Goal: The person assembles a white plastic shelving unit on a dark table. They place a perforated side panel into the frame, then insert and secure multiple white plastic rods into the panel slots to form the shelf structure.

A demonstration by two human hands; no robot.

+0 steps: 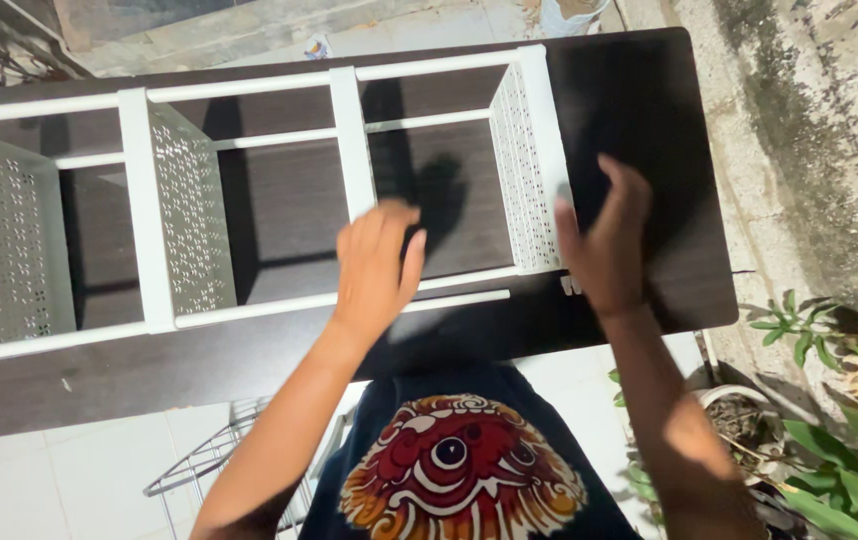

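One item only falls under packages, labels, signs and screens. A small crumpled wrapper (pixel 317 47) lies on the pale paving at the top of the frame, left of centre, just beyond the far edge of the dark worktop (pixel 649 120). It is white with blue and a touch of red or orange; its shape is irregular and too small to tell further. No labels, signs or screens are visible anywhere else in the frame.
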